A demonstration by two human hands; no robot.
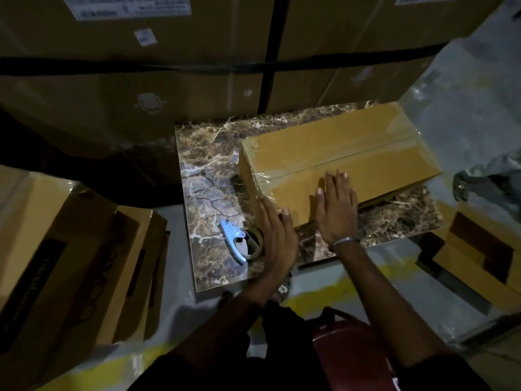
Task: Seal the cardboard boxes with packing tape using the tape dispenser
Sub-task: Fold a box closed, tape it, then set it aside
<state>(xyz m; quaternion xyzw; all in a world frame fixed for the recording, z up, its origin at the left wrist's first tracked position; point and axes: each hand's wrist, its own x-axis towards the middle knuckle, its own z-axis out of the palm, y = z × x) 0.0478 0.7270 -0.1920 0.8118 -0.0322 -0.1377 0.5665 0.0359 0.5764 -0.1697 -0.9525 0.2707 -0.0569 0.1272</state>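
A closed cardboard box (346, 153) lies on a marble-patterned slab (208, 176), with clear tape along its top seam and over its near-left end. My right hand (335, 207) lies flat with straight fingers on the box's near top face. My left hand (275, 232) presses with straight fingers against the box's near-left corner. A blue tape dispenser (235, 242) with a roll of tape lies on the slab just left of my left hand, held by neither hand.
Large strapped cartons (169, 66) form a wall behind the slab. Open cardboard boxes (73, 263) stand at the left and another box (479, 258) at the right. A person's shoe (462, 187) shows at the right edge. A dark red object (346, 342) sits near my legs.
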